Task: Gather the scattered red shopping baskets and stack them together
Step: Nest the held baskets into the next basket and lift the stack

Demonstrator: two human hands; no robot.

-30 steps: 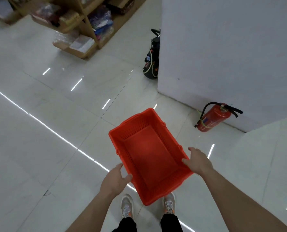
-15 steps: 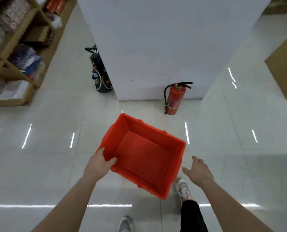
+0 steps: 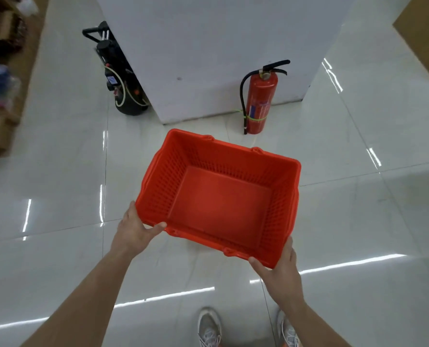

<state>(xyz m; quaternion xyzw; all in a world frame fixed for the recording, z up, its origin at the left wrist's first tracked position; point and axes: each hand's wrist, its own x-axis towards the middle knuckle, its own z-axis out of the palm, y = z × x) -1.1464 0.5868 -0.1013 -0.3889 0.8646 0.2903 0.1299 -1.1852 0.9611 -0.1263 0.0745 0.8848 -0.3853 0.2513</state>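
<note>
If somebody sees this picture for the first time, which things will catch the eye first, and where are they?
The red shopping basket fills the centre, empty, with the left hand and right hand gripping its two near corners. Behind it, a red fire extinguisher stands against the white pillar. A black wheeled machine sits at the pillar's left side.

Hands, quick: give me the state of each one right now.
Left hand: closed on the near-left corner of the red basket, thumb over the rim.
Right hand: closed on the basket's near-right corner, holding it.
</note>
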